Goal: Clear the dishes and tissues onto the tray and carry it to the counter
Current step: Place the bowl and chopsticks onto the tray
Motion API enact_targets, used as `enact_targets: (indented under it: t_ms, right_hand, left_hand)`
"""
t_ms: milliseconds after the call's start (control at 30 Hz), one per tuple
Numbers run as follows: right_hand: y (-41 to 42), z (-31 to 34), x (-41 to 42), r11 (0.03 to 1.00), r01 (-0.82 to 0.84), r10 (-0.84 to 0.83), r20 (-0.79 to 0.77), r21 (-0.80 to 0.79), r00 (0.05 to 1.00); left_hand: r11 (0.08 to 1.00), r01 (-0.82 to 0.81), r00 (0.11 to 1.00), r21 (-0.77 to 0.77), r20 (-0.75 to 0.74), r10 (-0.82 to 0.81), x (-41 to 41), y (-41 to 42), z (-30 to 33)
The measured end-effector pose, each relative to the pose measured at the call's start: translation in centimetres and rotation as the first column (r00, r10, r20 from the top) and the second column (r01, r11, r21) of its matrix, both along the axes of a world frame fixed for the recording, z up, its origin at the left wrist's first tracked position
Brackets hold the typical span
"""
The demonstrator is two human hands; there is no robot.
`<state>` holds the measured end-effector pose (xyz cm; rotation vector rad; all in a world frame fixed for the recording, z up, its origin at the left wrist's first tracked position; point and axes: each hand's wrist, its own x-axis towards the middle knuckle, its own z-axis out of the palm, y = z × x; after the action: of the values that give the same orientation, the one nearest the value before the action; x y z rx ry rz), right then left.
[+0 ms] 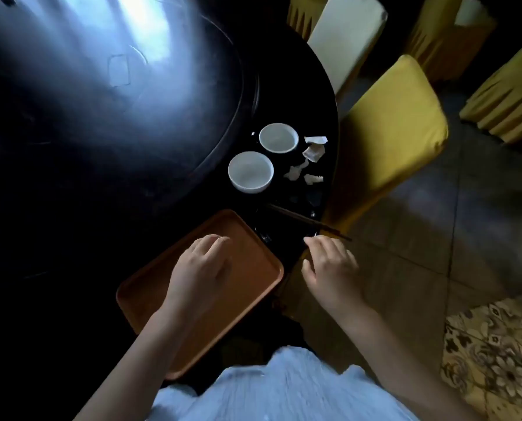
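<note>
An orange-brown tray (247, 244) lies on the dark round table (86, 183) in front of me, with nothing on it. My left hand (200, 268) hovers over the tray, fingers loosely apart and holding nothing. My right hand (329, 265) is past the table's edge, open, its fingertips close to the near end of a pair of dark chopsticks (308, 221). Beyond the tray stand two white bowls, the nearer (250, 171) and the farther (278, 138). Several crumpled white tissues (311, 159) lie to the right of the bowls.
A large dark turntable (117, 86) fills the middle of the table and reflects window light. Yellow-covered chairs (390, 132) stand tight against the table's right edge, with more behind. Tiled floor (435, 223) lies to the right, and a patterned mat (496, 344) sits at the lower right.
</note>
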<state>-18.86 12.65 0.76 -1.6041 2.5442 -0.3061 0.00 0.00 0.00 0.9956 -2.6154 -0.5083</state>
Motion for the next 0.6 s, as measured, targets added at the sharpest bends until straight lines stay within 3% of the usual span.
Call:
enact_targets:
  t_ms: [100, 367, 600]
  right_hand:
    - [-3.0, -0.7, -3.6, 0.998, -0.065, 0.065, 0.004, 0.018, 0.998]
    - [-9.2, -5.0, -9.6, 0.894, -0.352, 0.344, 0.08, 0.278, 0.936]
    - [-10.4, -5.9, -10.6, 0.873, -0.431, 0.444, -0.008, 0.228, 0.896]
  left_hand:
    - [0.997, -0.063, 0.996, -0.031, 0.053, 0.065, -3.4, -2.5, -0.9]
    - [0.985, -0.171, 0.923, 0.002, 0.349, 0.16, -11.3, -9.1, -5.1]
    - [0.991, -0.13, 0.888, 0.043, 0.449, 0.097, -13.0, -11.4, -7.6]
